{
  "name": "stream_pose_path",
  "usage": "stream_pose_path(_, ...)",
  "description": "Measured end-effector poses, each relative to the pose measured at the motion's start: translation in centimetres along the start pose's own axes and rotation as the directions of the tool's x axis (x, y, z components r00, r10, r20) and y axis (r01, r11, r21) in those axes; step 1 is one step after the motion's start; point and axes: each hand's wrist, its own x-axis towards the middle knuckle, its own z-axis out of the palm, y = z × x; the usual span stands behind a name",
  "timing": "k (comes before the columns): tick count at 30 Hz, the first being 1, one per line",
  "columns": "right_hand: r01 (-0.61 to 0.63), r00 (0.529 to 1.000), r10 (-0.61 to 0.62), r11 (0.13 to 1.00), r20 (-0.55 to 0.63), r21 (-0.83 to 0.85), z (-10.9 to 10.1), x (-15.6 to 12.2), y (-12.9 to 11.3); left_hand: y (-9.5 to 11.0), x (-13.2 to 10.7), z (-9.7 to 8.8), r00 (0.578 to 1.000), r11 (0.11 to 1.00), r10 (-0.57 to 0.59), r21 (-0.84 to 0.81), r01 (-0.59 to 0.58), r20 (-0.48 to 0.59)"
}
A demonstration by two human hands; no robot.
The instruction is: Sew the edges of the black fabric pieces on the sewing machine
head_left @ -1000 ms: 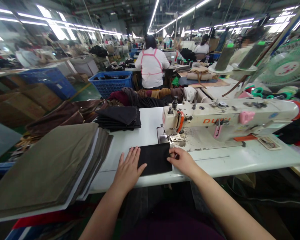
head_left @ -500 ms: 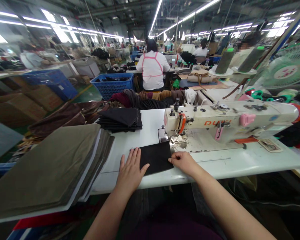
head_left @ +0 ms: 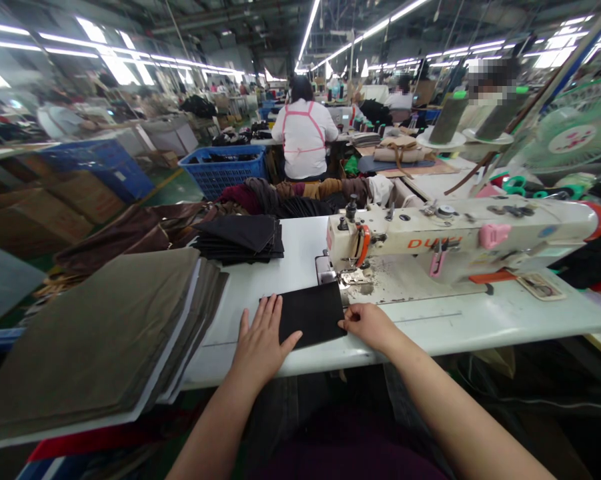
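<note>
A black fabric piece lies flat on the white sewing table, its far edge by the needle of the cream sewing machine. My left hand rests flat on the piece's left edge with fingers stretched out. My right hand pinches the piece's right edge between thumb and fingers, just in front of the presser foot.
A stack of olive fabric sheets fills the table's left. A pile of black cut pieces sits behind. Brown cloth drapes at the back left. A blue basket, a seated person and a green fan are beyond.
The black piece has crept slightly toward the machine's needle, and both hands have followed with it. Little else differs.
</note>
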Motion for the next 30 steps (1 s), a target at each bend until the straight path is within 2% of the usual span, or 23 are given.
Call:
stream_pose_path(9,-0.025,1.000,0.026,0.998,0.016,-0.064,-0.1,-0.1,-0.2,0.5,0.2,-0.8,0.996,0.996,-0.033,0.083,0.026,0.081)
stream_pose_path(14,-0.040,0.999,0.039,0.996,-0.011,-0.075,0.2,-0.5,-0.3,0.4,0.5,-1.3,0.997,0.996,-0.016,0.091,0.009,0.075)
stream_pose_path(17,-0.023,0.999,0.021,0.997,-0.033,-0.073,0.2,-0.8,-0.6,1.5,1.5,-2.2,1.000,0.997,0.008,0.075,-0.009,0.011)
stream_pose_path(19,-0.015,0.999,0.011,0.998,-0.046,-0.069,0.1,-1.0,-0.8,2.9,2.6,-2.7,0.997,0.998,0.058,0.037,-0.056,-0.056)
stream_pose_path(21,-0.008,0.998,0.005,0.998,-0.057,-0.065,0.0,-1.1,-0.9,4.5,3.9,-2.9,0.981,0.986,0.165,-0.022,-0.168,-0.103)
stream_pose_path(23,0.003,0.997,-0.008,0.998,-0.077,-0.067,0.0,-1.3,-0.9,5.9,5.1,-2.7,0.946,0.947,0.304,-0.074,-0.313,-0.112)
stream_pose_path(25,0.006,0.994,-0.015,0.996,-0.109,-0.087,0.2,-1.4,-0.9,7.0,6.0,-2.0,0.912,0.907,0.401,-0.101,-0.409,-0.090)
stream_pose_path(28,0.012,0.987,-0.033,0.991,-0.155,-0.132,0.4,-1.8,-0.6,7.7,6.7,-0.8,0.902,0.898,0.430,-0.090,-0.431,-0.028)
stream_pose_path(30,0.063,0.980,-0.088,0.988,-0.179,-0.144,0.7,-2.0,-0.4,7.8,6.9,-0.1,0.906,0.904,0.423,-0.073,-0.422,0.001)
